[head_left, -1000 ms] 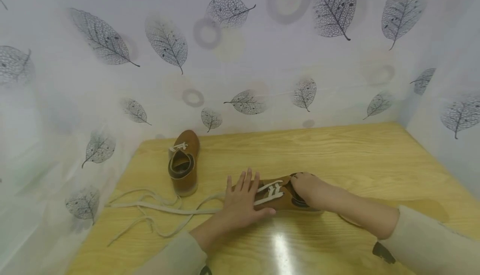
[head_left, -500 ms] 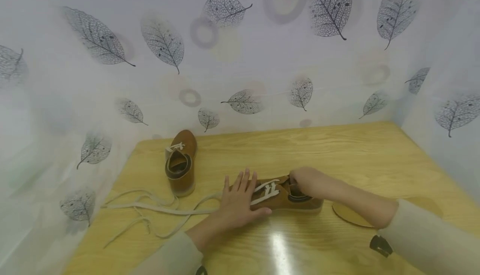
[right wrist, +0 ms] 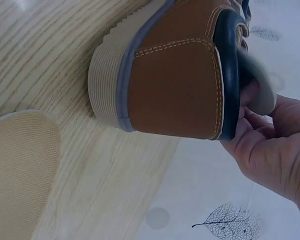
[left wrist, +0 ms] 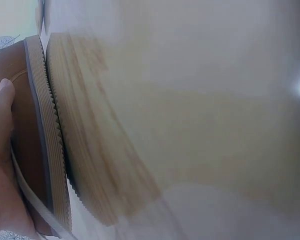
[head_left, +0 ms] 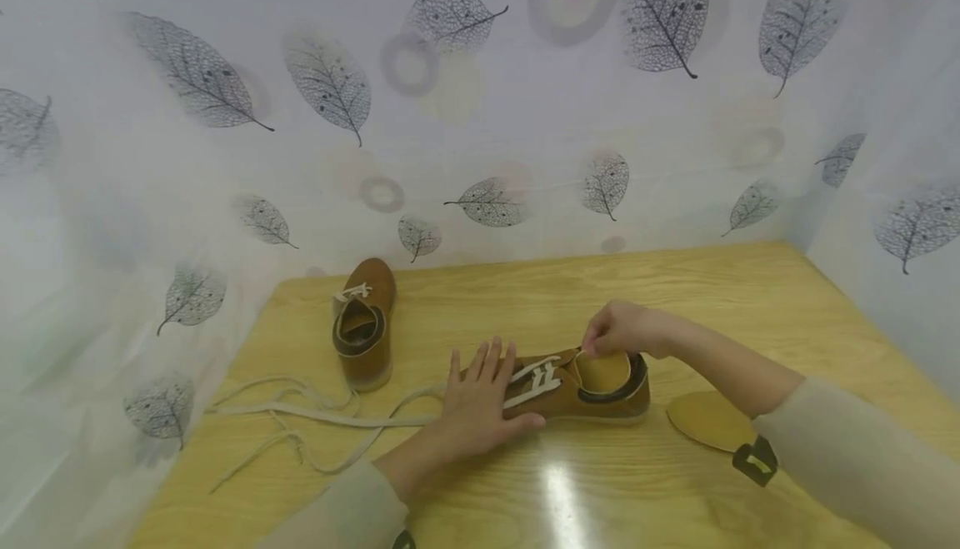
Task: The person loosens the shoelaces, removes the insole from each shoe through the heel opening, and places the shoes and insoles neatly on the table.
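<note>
A brown lace-up shoe [head_left: 555, 403] lies lengthwise on the table, toe to the left, with loosely threaded pale laces [head_left: 545, 378]. My left hand [head_left: 480, 411] rests over its toe, fingers straight and spread; the left wrist view shows the thumb against the brown upper [left wrist: 27, 130]. At the heel opening my right hand [head_left: 626, 331] pinches the edge of a tan insole [head_left: 603, 372], whose rear end stands raised out of the shoe. In the right wrist view this insole [right wrist: 264, 90] curves up past the dark collar [right wrist: 227, 75]; its front part is hidden inside.
A second brown shoe [head_left: 367, 324] stands at the back left. Another tan insole [head_left: 708, 420] lies flat right of the heel, partly under my right forearm. Long loose laces [head_left: 315, 420] trail over the wooden table [head_left: 712, 299] to the left. A leaf-patterned curtain [head_left: 487, 132] hangs behind.
My right hand has come up out of the shoe's opening, and the tan insole's end now shows raised between its fingers. The left hand has stayed on the toe.
</note>
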A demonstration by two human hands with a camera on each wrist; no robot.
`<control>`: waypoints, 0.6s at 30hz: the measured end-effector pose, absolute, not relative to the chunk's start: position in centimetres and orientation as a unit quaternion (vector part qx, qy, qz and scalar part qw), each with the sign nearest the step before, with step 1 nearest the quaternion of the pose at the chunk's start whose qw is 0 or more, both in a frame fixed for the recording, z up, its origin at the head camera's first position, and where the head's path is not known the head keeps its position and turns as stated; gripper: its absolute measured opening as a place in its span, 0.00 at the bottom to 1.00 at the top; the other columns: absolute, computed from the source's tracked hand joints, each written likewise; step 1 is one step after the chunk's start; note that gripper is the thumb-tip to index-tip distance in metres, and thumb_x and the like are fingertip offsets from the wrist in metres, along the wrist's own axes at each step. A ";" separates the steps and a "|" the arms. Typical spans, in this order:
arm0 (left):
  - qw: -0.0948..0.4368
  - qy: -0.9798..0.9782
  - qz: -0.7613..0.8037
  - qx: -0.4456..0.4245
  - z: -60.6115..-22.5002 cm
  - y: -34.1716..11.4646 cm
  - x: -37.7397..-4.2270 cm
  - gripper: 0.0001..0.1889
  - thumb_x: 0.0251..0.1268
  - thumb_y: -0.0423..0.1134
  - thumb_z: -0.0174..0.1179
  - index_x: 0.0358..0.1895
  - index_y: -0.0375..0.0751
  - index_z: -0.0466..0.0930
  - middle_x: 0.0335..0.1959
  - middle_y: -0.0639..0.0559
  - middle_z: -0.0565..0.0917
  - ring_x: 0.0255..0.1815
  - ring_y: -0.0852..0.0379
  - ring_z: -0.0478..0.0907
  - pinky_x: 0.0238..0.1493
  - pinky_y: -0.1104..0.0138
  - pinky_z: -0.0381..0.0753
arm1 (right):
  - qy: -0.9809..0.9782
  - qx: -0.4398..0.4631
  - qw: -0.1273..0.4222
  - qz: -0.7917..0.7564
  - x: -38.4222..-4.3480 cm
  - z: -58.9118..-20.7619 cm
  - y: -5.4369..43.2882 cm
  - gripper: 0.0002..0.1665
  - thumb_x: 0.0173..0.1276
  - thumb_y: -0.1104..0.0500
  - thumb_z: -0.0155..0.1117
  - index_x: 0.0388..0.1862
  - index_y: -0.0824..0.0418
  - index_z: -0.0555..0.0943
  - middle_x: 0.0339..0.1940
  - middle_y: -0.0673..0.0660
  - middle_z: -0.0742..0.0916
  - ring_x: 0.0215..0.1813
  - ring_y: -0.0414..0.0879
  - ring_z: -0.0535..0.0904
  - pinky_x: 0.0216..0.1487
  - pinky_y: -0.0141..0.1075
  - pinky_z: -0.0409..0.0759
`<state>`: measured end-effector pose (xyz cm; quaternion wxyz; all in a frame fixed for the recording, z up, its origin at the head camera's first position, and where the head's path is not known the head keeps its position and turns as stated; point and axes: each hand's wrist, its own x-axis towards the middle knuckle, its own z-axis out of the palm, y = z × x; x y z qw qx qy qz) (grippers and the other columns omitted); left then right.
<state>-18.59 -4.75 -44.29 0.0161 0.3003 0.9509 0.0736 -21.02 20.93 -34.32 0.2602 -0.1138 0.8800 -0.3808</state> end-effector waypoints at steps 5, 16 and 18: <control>0.020 0.951 0.068 0.300 -44.2 -4.7 -18.6 0.55 0.55 0.79 0.35 0.76 0.43 0.37 0.77 0.40 0.42 0.77 0.42 0.41 0.71 0.36 0.35 | 0.878 -0.095 0.273 -0.380 -21.2 -34.0 21.0 0.04 0.65 0.67 0.61 0.34 0.67 0.82 0.27 0.51 0.79 0.23 0.39 0.65 0.24 0.27 0.66; 0.024 0.954 0.072 0.290 -44.1 -4.7 -18.4 0.54 0.54 0.80 0.35 0.76 0.45 0.37 0.77 0.42 0.44 0.76 0.42 0.43 0.71 0.37 0.38 | 0.895 -0.109 0.257 -0.347 -21.2 -33.4 21.2 0.02 0.61 0.67 0.65 0.29 0.65 0.82 0.26 0.52 0.82 0.25 0.39 0.70 0.26 0.28 0.71; 0.022 0.954 0.068 0.290 -44.1 -4.7 -18.4 0.54 0.54 0.80 0.34 0.76 0.46 0.38 0.77 0.43 0.44 0.76 0.42 0.43 0.71 0.37 0.38 | 0.893 -0.105 0.259 -0.351 -21.2 -33.4 21.4 0.02 0.61 0.67 0.64 0.30 0.66 0.82 0.27 0.52 0.82 0.26 0.40 0.71 0.28 0.29 0.72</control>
